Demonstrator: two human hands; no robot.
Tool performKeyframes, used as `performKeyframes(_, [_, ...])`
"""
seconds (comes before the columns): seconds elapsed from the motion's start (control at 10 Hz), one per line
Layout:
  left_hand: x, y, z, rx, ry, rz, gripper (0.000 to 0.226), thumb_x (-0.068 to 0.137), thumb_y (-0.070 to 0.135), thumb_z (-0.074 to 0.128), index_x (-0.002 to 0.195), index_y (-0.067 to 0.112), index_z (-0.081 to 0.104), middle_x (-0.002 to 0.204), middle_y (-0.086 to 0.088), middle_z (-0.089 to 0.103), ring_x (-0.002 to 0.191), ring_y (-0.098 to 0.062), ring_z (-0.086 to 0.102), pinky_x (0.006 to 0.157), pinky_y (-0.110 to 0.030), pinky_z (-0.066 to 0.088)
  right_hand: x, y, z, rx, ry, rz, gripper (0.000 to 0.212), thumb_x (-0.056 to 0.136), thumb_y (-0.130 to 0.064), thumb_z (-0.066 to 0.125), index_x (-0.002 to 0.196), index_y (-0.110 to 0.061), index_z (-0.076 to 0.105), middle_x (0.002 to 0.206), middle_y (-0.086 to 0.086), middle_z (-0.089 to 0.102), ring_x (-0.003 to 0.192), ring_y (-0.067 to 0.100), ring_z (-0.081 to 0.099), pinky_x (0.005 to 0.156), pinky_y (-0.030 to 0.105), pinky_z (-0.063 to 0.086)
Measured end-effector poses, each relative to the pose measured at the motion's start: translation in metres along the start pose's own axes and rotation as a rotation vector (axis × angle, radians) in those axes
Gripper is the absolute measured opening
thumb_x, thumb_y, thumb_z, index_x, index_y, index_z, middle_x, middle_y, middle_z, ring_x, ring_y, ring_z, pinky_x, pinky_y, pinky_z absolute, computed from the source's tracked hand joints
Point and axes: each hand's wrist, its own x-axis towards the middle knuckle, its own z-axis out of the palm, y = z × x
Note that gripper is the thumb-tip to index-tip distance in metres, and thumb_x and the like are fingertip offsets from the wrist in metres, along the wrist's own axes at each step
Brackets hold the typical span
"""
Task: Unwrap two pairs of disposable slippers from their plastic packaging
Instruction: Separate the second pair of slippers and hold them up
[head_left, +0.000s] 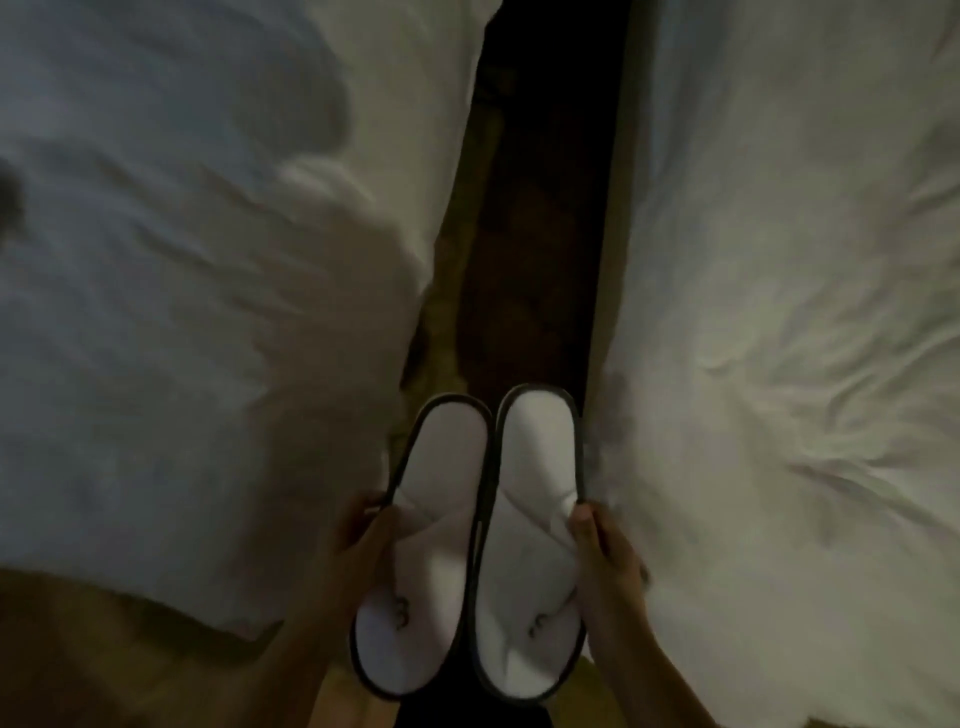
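Note:
Two white disposable slippers with dark edging hang side by side over the gap between two beds, heels pointing away from me. My left hand (363, 540) grips the left slipper (415, 582) at its outer edge. My right hand (602, 551) pinches the right slipper (530, 551) at its strap on the outer side. Each toe part carries a small dark logo. I see no plastic wrapping on this pair. The scene is dim and slightly blurred.
A bed with rumpled white bedding (182, 312) fills the left side. A second white bed (779, 312) fills the right. Between them runs a narrow strip of dark patterned floor (535, 208). A tan surface (78, 665) shows at the bottom left.

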Motion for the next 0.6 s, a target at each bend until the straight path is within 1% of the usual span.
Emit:
performKeyframes(0.1, [0.055, -0.060, 0.022, 0.058, 0.019, -0.032, 0.014, 0.096, 0.015, 0.053, 0.094, 0.004, 0.061, 0.082, -0.014, 0.064, 0.074, -0.021, 0.060, 0.059, -0.018, 0.045, 0.058, 0.053, 0.035, 0.050, -0.001, 0.087, 0.017, 0.099, -0.030, 0.050, 0.093, -0.023, 0.064, 0.104, 0.006, 0.064, 0.104, 0.031, 0.059, 0.095, 0.050, 0.048])
performKeyframes(0.2, [0.117, -0.112, 0.048, 0.077, 0.088, -0.068, 0.021, 0.095, 0.017, 0.055, 0.076, 0.011, 0.056, 0.069, -0.005, 0.053, 0.061, -0.008, 0.048, 0.053, -0.015, 0.041, 0.118, 0.095, 0.064, -0.028, 0.011, 0.076, 0.022, 0.101, -0.023, 0.046, 0.109, -0.011, 0.063, 0.118, 0.013, 0.062, 0.107, 0.031, 0.058, 0.093, 0.041, 0.047])
performKeyframes(0.3, [0.182, -0.165, 0.076, -0.007, 0.117, -0.165, 0.024, 0.099, 0.018, 0.046, 0.115, 0.006, 0.059, 0.095, -0.011, 0.059, 0.066, 0.005, 0.050, 0.087, -0.030, 0.045, 0.175, 0.129, 0.083, -0.091, -0.020, 0.035, 0.035, 0.102, -0.028, 0.042, 0.122, -0.004, 0.057, 0.125, 0.019, 0.060, 0.114, 0.034, 0.056, 0.094, 0.039, 0.045])
performKeyframes(0.4, [0.230, -0.214, 0.100, 0.086, 0.123, -0.184, 0.034, 0.098, 0.024, 0.048, 0.125, 0.004, 0.054, 0.091, 0.001, 0.052, 0.072, -0.002, 0.047, 0.077, -0.027, 0.047, 0.221, 0.171, 0.100, -0.094, -0.031, 0.073, 0.037, 0.102, -0.030, 0.041, 0.123, -0.003, 0.055, 0.124, 0.021, 0.060, 0.114, 0.036, 0.057, 0.096, 0.042, 0.046])
performKeyframes(0.5, [0.262, -0.257, 0.122, 0.122, 0.125, -0.185, 0.033, 0.096, 0.023, 0.052, 0.122, 0.004, 0.056, 0.105, -0.007, 0.057, 0.092, -0.019, 0.055, 0.082, -0.026, 0.041, 0.259, 0.214, 0.119, 0.008, 0.023, 0.202, 0.032, 0.102, -0.025, 0.042, 0.125, -0.007, 0.056, 0.126, 0.015, 0.061, 0.114, 0.033, 0.057, 0.100, 0.047, 0.045])
performKeyframes(0.6, [0.290, -0.297, 0.140, 0.154, 0.082, -0.245, 0.033, 0.095, 0.021, 0.054, 0.122, 0.003, 0.057, 0.109, -0.006, 0.059, 0.086, -0.012, 0.058, 0.072, -0.008, 0.043, 0.295, 0.250, 0.135, -0.043, 0.047, 0.199, 0.033, 0.102, -0.023, 0.044, 0.122, -0.001, 0.058, 0.117, 0.016, 0.061, 0.106, 0.028, 0.057, 0.092, 0.037, 0.044])
